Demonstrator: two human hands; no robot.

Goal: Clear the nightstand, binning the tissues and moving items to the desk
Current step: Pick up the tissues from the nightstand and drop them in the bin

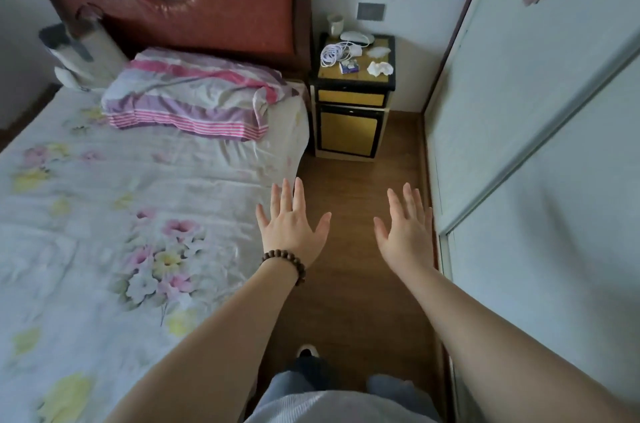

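A yellow and black nightstand [351,97] stands beside the bed's head, well ahead of me. On its top lie two crumpled white tissues [380,68] [379,51], a coiled white cable with a charger [335,53], a small purple packet [348,67], a white oval object [356,37] and a white mug [335,23] at the back left corner. My left hand [292,225], with a bead bracelet at the wrist, and my right hand [407,230] are stretched out over the floor, fingers spread, holding nothing.
The bed [138,201] with a floral sheet and a striped pillow [194,93] fills the left. A white sliding wardrobe door [540,145] lines the right. Between them runs a narrow strip of wooden floor [353,187] up to the nightstand.
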